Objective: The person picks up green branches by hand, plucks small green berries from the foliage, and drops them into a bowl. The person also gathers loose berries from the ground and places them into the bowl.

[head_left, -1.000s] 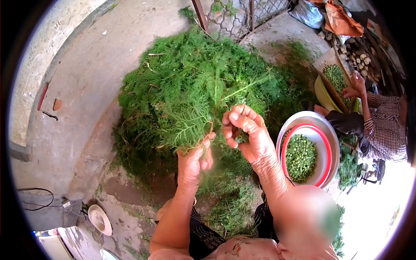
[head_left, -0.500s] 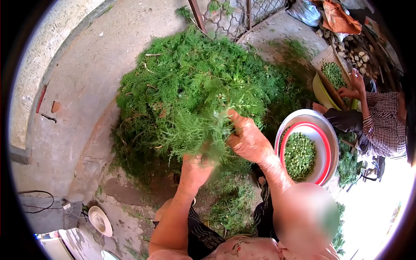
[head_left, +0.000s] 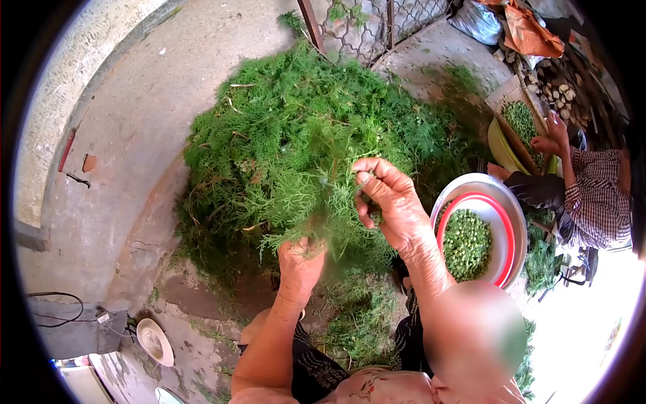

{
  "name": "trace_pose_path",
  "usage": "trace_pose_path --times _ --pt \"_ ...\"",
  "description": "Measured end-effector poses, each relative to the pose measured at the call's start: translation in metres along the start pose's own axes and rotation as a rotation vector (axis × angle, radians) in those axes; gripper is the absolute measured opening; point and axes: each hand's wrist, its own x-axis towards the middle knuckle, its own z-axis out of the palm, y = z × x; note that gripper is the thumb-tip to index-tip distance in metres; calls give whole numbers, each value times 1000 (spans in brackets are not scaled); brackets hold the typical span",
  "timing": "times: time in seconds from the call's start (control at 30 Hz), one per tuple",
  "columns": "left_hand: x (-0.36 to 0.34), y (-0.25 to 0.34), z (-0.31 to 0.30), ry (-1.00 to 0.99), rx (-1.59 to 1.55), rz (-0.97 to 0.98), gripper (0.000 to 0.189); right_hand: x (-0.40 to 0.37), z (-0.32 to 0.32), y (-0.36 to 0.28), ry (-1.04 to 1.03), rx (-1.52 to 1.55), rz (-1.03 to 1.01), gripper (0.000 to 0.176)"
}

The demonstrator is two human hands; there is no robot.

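Note:
My left hand (head_left: 301, 269) is closed round the lower end of a feathery evergreen sprig (head_left: 296, 202), held up over a big heap of similar branches (head_left: 249, 121). Curled at the sprig's right side, my right hand (head_left: 393, 205) has its thumb and forefinger close together, with small green seed cones (head_left: 372, 210) showing inside the bent fingers. To the right of that forearm, a red-rimmed bowl (head_left: 509, 236) rests in a wide metal basin (head_left: 519, 209). Many picked green cones (head_left: 465, 246) lie in the bowl.
At the right, another person (head_left: 599, 192) sits with hands over a woven tray (head_left: 501, 94) of green cones by a yellow-green tub (head_left: 499, 145). Chopped wood (head_left: 558, 91) and bags (head_left: 531, 30) are behind. A pale dish (head_left: 155, 342) lies at lower left.
My right hand has turned and opened slightly away from the sprig, showing green cones in its fingers. My left hand and the sprig have shifted slightly left.

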Motion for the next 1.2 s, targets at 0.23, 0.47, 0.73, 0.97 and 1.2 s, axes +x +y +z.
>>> trace_pose_path --times 0.23,0.47,0.73,0.97,1.2 --pt "15 8 -6 145 -236 -41 7 -7 11 -4 -64 -337 125 27" --pt "15 13 2 53 -565 -265 6 0 8 25 264 -602 -448 16" --pt "7 -4 -2 39 -495 -173 4 1 -5 -12 185 -76 -159 12" --pt "11 5 -7 106 -391 -164 19 -2 -7 -20 -166 -595 -173 43" --pt "10 1 -6 49 -258 -64 26 -7 5 -3 101 -871 -413 26"
